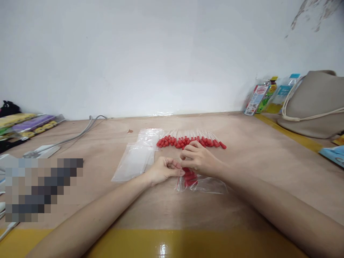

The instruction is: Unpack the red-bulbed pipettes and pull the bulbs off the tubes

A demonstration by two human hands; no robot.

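Observation:
My left hand (162, 170) and my right hand (197, 158) meet at the middle of the table, both with fingers pinched on the mouth of a small clear zip bag (206, 184). Several red-bulbed droppers (190, 178) lie inside that bag. Just beyond my hands a row of loose red-bulbed droppers (188, 141) lies side by side. A stack of clear zip bags (134, 161) rests to the left of my left hand.
A beige bag (317, 104) and drink bottles (264, 95) stand at the back right by the wall. Cables (77, 134) and packets (27, 125) lie at the left. A yellow strip (172, 243) runs along the table's near edge.

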